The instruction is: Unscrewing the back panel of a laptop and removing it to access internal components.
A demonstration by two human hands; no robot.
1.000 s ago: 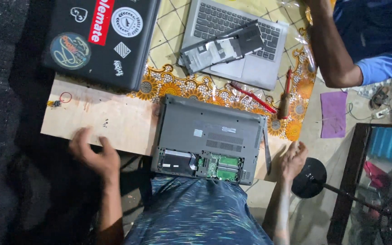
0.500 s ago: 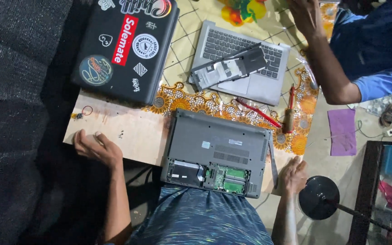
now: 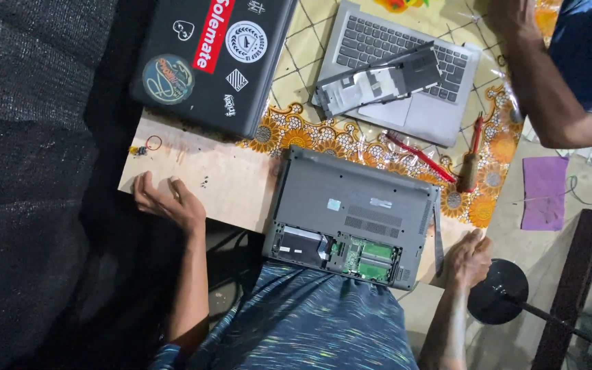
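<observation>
So the grey laptop [image 3: 354, 205] sits upside down near the person in the middle of the desk [image 3: 227, 181], with a panel off at its near edge so the green boards show. The left hand [image 3: 166, 199] rests on the bare wood at the left, grip loose and holding nothing, while the right hand [image 3: 467, 257] rests on the desk's near right corner just beside the laptop, also empty. Farther off are a black stickered laptop [image 3: 214, 55], an open silver laptop [image 3: 405, 75] with a loose cover on it, a red screwdriver [image 3: 471, 161], and another person's arm [image 3: 549, 89] at far right.
</observation>
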